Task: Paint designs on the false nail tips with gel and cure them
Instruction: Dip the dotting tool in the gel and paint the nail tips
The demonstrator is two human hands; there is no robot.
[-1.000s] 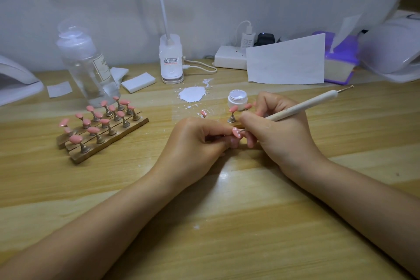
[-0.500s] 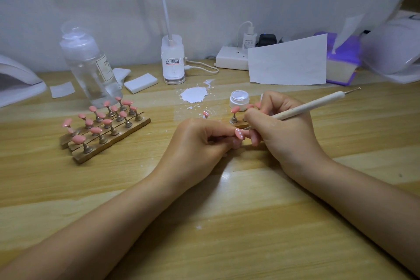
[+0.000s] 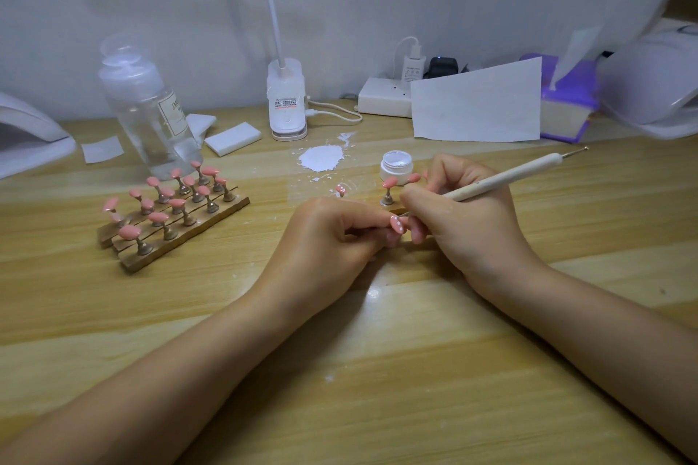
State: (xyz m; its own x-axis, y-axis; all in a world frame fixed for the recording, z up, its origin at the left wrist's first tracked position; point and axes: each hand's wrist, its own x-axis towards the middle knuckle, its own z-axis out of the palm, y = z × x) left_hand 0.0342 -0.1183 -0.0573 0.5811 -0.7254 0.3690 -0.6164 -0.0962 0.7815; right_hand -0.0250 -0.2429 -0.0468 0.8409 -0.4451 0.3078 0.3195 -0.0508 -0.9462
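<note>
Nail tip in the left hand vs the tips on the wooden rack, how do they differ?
The held nail tip carries white dots; the tips on the wooden rack look plain pink. The held tip is pinched in the left hand, with the dotting tool in the right hand at its surface; the rack tips stand untouched in rows on metal posts, left of both hands. Both are the same pink.

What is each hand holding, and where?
Right hand grips the dotting pen near its working end. Left hand pinches a pink nail tip; exact grip hidden.
</note>
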